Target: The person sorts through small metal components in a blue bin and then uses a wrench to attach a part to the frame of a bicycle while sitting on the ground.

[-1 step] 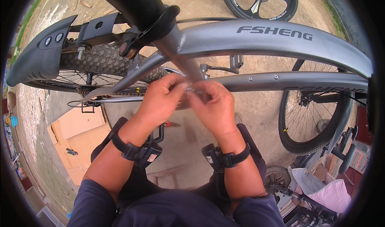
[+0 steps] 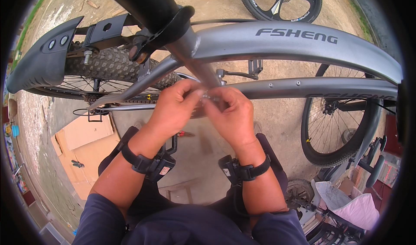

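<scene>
Though blur hides its long axis, a small part (image 2: 205,96) lies between left hand (image 2: 175,104) and right hand (image 2: 236,113) (both seemingly pinched on it, equally near), beside the seat tube (image 2: 203,67).

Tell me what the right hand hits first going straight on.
Past the small shiny part at its fingers, the right hand would probably meet the left hand first; depth is unclear.

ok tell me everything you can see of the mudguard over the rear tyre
The mudguard is a broad, curved, dark grey shell, plastic-looking, with two oval silvery spots side by side, perhaps fasteners. It sits at the picture's left, over the end of the knobbly rear tyre, beside a flat dark bracket; how they join is unclear. Neither hand touches it.
</scene>
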The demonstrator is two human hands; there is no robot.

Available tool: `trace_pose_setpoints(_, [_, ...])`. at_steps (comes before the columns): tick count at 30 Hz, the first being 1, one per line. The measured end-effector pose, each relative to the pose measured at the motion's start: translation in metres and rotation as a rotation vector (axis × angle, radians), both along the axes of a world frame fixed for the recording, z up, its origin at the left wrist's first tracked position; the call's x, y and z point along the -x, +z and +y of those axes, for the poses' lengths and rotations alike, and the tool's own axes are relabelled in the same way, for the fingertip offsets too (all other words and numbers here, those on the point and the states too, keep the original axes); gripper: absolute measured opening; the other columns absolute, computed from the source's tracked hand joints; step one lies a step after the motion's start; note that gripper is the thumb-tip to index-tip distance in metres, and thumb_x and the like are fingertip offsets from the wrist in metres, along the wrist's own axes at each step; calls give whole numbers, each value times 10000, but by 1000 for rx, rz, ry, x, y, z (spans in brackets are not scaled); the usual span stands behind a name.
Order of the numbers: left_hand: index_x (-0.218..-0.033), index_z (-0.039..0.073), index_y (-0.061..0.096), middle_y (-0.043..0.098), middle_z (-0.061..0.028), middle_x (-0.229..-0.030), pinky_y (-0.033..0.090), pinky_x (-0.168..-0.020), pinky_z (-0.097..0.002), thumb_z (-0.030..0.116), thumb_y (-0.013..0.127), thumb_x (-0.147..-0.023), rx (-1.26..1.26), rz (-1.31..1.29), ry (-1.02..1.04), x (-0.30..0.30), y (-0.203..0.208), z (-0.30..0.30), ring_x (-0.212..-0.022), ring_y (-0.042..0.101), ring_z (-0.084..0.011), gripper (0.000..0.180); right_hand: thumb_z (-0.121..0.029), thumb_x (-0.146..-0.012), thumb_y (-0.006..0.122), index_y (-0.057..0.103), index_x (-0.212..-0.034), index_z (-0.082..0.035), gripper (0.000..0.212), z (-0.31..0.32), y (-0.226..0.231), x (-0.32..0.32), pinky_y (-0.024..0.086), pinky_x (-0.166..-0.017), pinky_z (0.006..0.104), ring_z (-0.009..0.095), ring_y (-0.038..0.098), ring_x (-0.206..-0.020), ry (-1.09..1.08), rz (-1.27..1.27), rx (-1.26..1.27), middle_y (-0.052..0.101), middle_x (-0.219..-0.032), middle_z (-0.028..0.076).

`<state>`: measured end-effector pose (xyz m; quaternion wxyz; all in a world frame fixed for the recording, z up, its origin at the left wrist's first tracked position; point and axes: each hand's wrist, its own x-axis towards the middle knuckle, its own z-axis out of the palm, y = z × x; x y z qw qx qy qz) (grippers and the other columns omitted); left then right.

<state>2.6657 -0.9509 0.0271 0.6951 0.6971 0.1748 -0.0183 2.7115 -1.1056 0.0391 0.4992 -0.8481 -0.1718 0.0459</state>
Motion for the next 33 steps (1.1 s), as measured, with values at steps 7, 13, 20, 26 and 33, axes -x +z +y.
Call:
trace_pose_setpoints(7, [-1077, -2, 683, 704, -44, -910, 484, -698, -245, 106, 618, -992, -79, 59, 11, 0, 8, -2, -818, 636, -94, 152, -102, -770, 800, 698, -892, -54, 167, -3, 1, -1, 447, -556, 330, 183, 532, -585, 3, 125, -25, 600, -720, 70])
trace_pose_setpoints(13, [-1067, -32, 691, 729, -91, -915, 530, -758, -292, 133, 636, -963, -88, 65, 34, 1, 5, -2, -823, 652, -118, 203, -88, -776, 790, 705, -906, -49, 160, -2, 2, -3, 444, -556, 321, 170, 519, -580, 16, 137, -33, 600, -719, 66])
trace_pose_setpoints(20, [-1072, -2, 681, 703, -33, -893, 477, -647, -236, 123, 616, -996, -14, 121, 45, 0, 13, -5, -793, 631, -76, 160, -85, -781, 783, 705, -897, -49, 145, -1, 3, -1, 438, -553, 321, 165, 513, -578, -4, 166, -40, 589, -700, 60])
trace_pose_setpoints(26, [-1084, 17, 682, 695, -12, -893, 446, -595, -210, 122, 615, -1005, 23, 131, 33, -1, 13, -4, -776, 627, -64, 147, -94, -787, 784, 701, -872, -48, 127, -1, -1, 0, 422, -540, 316, 156, 500, -570, -18, 200, -50, 557, -658, 53])
trace_pose_setpoints(33, [-1089, 25, 689, 711, -15, -914, 458, -612, -205, 120, 624, -1000, 25, 91, 40, 0, 9, -3, -794, 644, -68, 145, -80, -797, 768, 704, -877, -36, 112, -4, -4, -1, 424, -549, 300, 124, 501, -584, -3, 286, -105, 576, -676, 35])
